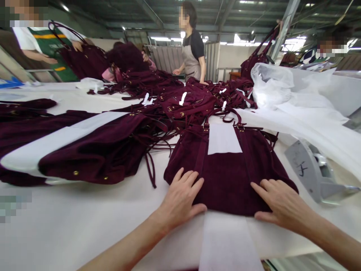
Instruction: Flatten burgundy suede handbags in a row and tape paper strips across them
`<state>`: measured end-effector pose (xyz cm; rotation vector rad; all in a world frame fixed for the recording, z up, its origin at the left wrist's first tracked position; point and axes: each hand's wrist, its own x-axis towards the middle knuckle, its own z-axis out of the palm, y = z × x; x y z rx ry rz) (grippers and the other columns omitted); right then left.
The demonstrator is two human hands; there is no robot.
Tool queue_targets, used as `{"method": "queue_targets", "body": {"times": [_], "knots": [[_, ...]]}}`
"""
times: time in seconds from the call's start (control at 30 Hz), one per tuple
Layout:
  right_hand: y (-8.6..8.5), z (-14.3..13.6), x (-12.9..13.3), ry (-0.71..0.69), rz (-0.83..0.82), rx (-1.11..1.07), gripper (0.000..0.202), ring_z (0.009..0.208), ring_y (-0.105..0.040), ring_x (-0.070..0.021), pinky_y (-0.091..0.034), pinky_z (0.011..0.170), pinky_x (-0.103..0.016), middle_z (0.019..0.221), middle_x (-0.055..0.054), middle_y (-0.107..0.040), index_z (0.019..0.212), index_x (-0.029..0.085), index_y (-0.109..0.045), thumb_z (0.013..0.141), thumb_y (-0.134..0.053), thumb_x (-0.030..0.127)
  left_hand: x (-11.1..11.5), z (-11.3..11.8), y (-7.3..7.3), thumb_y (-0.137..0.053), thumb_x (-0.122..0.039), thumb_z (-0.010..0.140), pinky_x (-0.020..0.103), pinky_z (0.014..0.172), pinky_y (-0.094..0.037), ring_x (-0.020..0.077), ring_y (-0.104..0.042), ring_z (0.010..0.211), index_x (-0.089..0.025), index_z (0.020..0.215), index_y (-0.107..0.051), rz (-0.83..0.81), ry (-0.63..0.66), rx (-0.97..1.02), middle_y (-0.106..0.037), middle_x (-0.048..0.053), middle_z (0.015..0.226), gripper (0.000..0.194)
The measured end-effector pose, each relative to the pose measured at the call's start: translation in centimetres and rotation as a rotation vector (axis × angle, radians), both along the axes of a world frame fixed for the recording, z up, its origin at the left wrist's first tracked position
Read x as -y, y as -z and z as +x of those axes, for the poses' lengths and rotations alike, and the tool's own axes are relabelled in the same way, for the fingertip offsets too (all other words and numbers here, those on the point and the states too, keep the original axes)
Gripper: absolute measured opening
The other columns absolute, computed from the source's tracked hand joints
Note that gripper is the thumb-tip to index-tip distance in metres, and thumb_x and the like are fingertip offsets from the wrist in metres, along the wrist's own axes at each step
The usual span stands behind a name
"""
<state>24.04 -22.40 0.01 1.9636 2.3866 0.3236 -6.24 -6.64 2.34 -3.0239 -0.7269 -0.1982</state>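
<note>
A burgundy handbag (225,180) lies flat on the table in front of me, its handles pointing away. White paper (225,139) covers its upper middle, and a white strip (229,241) comes out from under its near edge. My left hand (183,195) rests on the bag's near left corner, fingers spread and thumb at the edge. On the near right corner lies my right hand (282,203), its fingers also stretched out over the bag. Neither hand is wrapped round anything.
To the left lie stacked burgundy bags (107,150) with a white paper band (62,139). A grey tape dispenser (313,169) stands at right, near clear plastic wrapping (273,82). More bags (188,98) are heaped behind. Several people, including one in an apron (191,56), stand round the table.
</note>
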Motion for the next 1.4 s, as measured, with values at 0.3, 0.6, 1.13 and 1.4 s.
{"method": "queue_targets", "body": {"times": [0.3, 0.6, 1.13, 1.4], "knots": [[1.0, 3.3, -1.2, -0.111, -0.097, -0.314, 0.069, 0.089, -0.063, -0.0246, -0.051, 0.078, -0.035, 0.102, -0.011, -0.065, 0.125, 0.015, -0.057, 0.072, -0.070, 0.057, -2.2, 0.1, 1.8, -0.044, -0.079, 0.075, 0.038, 0.074, -0.047, 0.0242, -0.057, 0.082, -0.011, 0.104, -0.059, 0.128, 0.118, 0.068, -0.059, 0.012, 0.097, 0.075], [-2.2, 5.7, -4.8, 0.094, -0.240, -0.737, 0.045, 0.081, -0.066, -0.0218, -0.052, 0.074, -0.029, 0.094, -0.002, -0.072, 0.108, 0.024, -0.068, 0.076, -0.066, 0.055, -8.7, 3.4, -3.1, -0.048, -0.060, 0.088, 0.023, 0.055, -0.035, 0.0101, -0.052, 0.060, -0.017, 0.066, -0.056, -0.119, 0.322, 0.043, -0.056, 0.000, 0.071, 0.048], [-0.9, 5.9, -7.1, 0.022, -0.267, -0.698, 0.029, 0.072, -0.064, -0.0171, -0.045, 0.067, -0.025, 0.081, 0.000, -0.069, 0.086, 0.022, -0.062, 0.089, -0.052, 0.049, -3.5, 11.0, -1.7, -0.042, -0.042, 0.095, 0.040, 0.074, -0.036, 0.0243, -0.053, 0.083, -0.018, 0.085, -0.057, 0.135, -0.195, 0.118, -0.059, 0.008, 0.087, 0.030], [1.2, 5.9, -7.7, 0.006, -0.190, -0.694, 0.034, 0.083, -0.066, -0.0201, -0.050, 0.075, -0.029, 0.091, -0.003, -0.070, 0.097, 0.022, -0.066, 0.089, -0.051, 0.052, -9.2, 11.2, 1.7, -0.043, -0.039, 0.096, 0.034, 0.073, -0.036, 0.0207, -0.054, 0.081, -0.018, 0.087, -0.055, 0.107, -0.006, 0.046, -0.058, 0.006, 0.085, 0.026]]}}
